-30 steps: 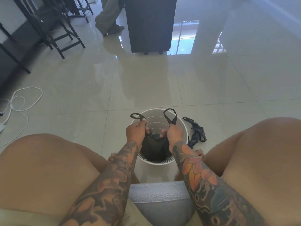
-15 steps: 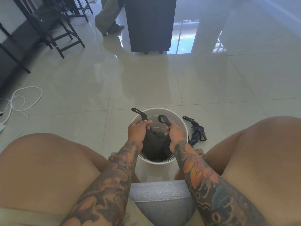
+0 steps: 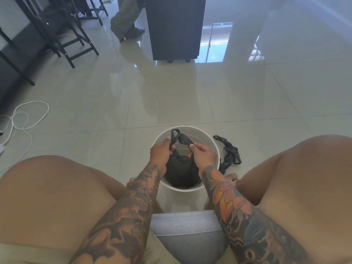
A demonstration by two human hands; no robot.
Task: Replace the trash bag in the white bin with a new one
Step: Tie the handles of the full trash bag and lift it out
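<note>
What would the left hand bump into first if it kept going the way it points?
Probably the bin's far inner wall; the left hand points forward over the opening, pinching a bag handle. Depth is unclear.

1. No text, label, brand, number or sign can be read anywhere in the head view.
</note>
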